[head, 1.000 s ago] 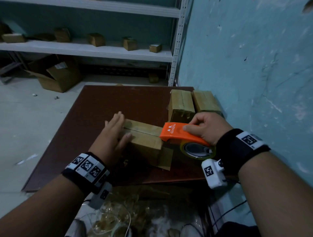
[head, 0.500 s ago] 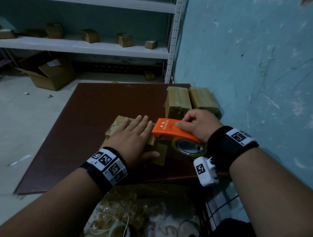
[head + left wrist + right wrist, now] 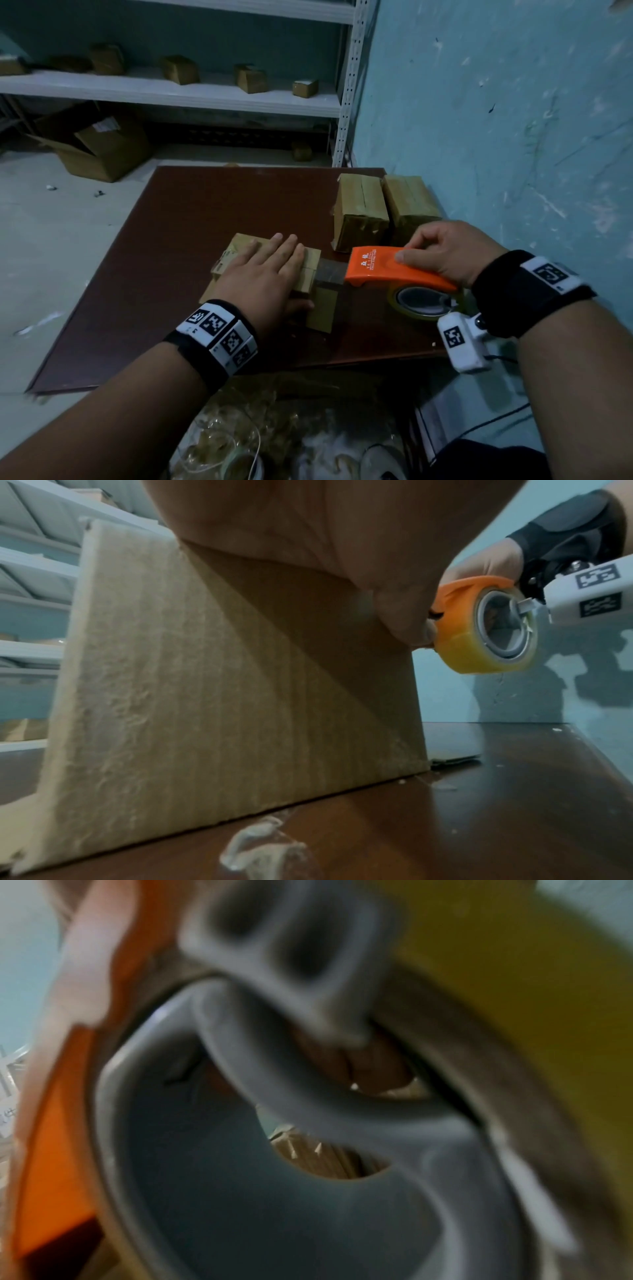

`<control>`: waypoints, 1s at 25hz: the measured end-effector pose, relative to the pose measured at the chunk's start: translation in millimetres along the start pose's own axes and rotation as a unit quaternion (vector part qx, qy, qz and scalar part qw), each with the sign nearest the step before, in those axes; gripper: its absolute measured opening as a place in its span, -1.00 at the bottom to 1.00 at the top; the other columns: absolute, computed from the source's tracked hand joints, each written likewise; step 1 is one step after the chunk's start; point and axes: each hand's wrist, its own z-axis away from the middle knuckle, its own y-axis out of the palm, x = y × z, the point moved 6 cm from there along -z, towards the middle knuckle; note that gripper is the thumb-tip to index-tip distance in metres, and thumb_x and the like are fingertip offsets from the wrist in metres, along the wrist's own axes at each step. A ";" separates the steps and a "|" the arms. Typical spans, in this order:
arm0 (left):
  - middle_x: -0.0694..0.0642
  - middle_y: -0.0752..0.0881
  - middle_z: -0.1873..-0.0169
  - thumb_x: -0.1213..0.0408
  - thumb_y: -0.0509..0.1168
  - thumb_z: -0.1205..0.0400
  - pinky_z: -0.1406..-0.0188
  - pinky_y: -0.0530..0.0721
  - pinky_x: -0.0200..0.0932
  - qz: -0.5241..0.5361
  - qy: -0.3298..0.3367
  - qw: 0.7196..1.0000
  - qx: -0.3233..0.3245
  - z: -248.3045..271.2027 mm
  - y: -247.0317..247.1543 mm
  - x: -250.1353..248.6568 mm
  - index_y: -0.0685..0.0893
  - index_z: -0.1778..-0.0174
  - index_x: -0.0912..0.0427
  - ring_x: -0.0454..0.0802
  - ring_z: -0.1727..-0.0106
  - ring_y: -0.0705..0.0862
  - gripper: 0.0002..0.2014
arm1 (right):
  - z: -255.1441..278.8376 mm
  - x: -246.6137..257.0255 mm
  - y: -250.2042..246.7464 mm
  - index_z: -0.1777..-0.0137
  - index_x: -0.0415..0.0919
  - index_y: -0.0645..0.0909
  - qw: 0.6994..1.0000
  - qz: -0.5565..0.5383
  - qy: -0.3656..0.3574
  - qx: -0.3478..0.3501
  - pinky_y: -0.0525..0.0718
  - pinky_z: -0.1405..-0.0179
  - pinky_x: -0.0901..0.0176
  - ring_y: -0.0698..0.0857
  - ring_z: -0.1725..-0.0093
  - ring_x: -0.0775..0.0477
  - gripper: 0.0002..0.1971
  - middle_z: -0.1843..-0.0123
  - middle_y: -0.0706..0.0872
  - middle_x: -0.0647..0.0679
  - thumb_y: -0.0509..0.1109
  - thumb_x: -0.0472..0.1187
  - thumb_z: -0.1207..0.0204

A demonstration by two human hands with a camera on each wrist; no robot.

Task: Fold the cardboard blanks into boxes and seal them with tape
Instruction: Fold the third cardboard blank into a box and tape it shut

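L hand [image 3: 270, 274] flat, fingers straight, pinning box [image 3: 310, 265] on desk [image 3: 191, 219] so flaps stay shut; R hand [image 3: 445, 251] grips tape dispenser [image 3: 387, 269], strip [image 3: 330, 272] taut off box edge, prob for tear-off

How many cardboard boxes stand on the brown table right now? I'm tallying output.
3. One box lies under the left hand at mid-table; two taped boxes stand side by side at the far right, one inner, one by the wall. More sit on shelves, off the table.

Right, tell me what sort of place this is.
Probably a small storeroom or packing area: metal shelving holding small cardboard boxes, an open carton on the floor, and taped boxes on the work table.
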 end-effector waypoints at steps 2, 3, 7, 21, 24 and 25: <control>0.02 -0.17 -0.83 -0.46 -0.07 -0.67 -0.82 -0.09 0.13 0.001 -0.001 1.000 -0.005 0.3 0.5 -0.2 -0.16 -0.84 0.04 -0.01 -0.83 -0.19 -0.06 | 1.3 6.7 0.9 0.13 0.03 0.75 1.000 0.028 -0.004 0.001 0.67 0.12 0.07 0.76 0.06 -0.01 -0.74 0.08 0.79 0.05 0.63 0.18 -0.46; 0.02 -0.16 -0.83 -0.46 -0.07 -0.67 -0.82 -0.09 0.13 0.001 -0.002 1.000 -0.005 0.3 0.7 0.2 -0.16 -0.84 0.04 -0.01 -0.83 -0.19 -0.06 | 0.1 14.2 5.1 0.13 0.05 0.74 0.998 0.059 -0.011 0.004 0.70 0.07 0.04 0.74 0.05 0.00 -0.74 0.06 0.77 0.07 0.63 0.20 -0.46; 0.01 -0.17 -0.83 -0.46 -0.10 -0.65 -0.82 -0.08 0.13 -0.001 -0.007 1.000 -0.002 -0.3 1.7 0.3 -0.16 -0.84 0.03 -0.02 -0.83 -0.21 -0.06 | -7.1 53.8 41.9 0.14 0.10 0.64 0.972 0.229 -0.017 0.042 0.76 -0.06 -0.11 0.70 0.06 -0.03 -0.77 0.04 0.73 0.04 0.55 0.18 -0.52; 0.07 -0.18 -0.83 -0.42 -0.03 -0.70 -0.82 -0.10 0.19 0.020 -0.049 0.999 -0.010 -1.0 -1.9 -1.8 -0.16 -0.83 0.07 0.04 -0.83 -0.21 -0.08 | -40.5 24.1 90.5 -0.27 0.07 0.48 0.936 0.351 -0.010 -0.039 0.67 -0.18 -0.23 0.71 -0.07 -0.20 -0.56 -0.04 0.71 -0.03 0.32 0.35 -0.61; 0.09 -0.16 -0.84 -0.42 -0.02 -0.70 -0.81 -0.07 0.21 0.024 -0.060 0.998 -0.016 -0.5 -0.2 -2.5 -0.14 -0.83 0.09 0.05 -0.84 -0.20 -0.07 | -38.9 33.5 88.8 -0.26 0.08 0.57 0.955 0.273 -0.028 -0.109 0.66 -0.23 -0.24 0.64 -0.19 -0.17 -0.61 -0.16 0.66 -0.04 0.25 0.31 -0.66; 0.09 -0.15 -0.84 -0.42 -0.02 -0.69 -0.81 -0.06 0.21 0.023 -0.063 0.998 -0.020 0.6 -0.8 -3.3 -0.14 -0.84 0.10 0.06 -0.84 -0.19 -0.06 | -36.4 37.3 86.1 -0.24 0.08 0.59 0.971 0.196 -0.043 -0.130 0.69 -0.21 -0.22 0.64 -0.17 -0.15 -0.66 -0.15 0.66 -0.03 0.22 0.27 -0.70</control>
